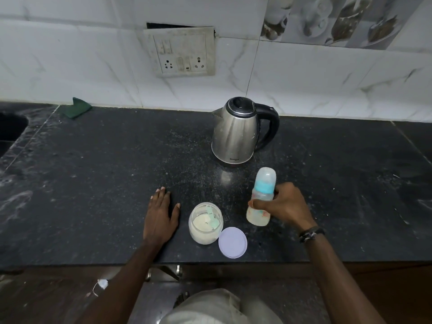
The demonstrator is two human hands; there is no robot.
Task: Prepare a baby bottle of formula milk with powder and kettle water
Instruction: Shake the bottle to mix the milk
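On the dark desk (93, 183), right hand (286, 205) grips the capped baby bottle (260, 202), apparently milky inside; left hand (160, 212) rests flat, fingers (161, 195) straight, beside the open powder jar (205, 223).

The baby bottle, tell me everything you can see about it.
The baby bottle is clear plastic with a turquoise collar, a translucent domed cap still on, and faint prints low on its body. Milky contents fill its lower part. It stands on the dark countertop, leaning slightly, in front of the kettle. The right hand grips its middle, fingers and thumb curled round it.
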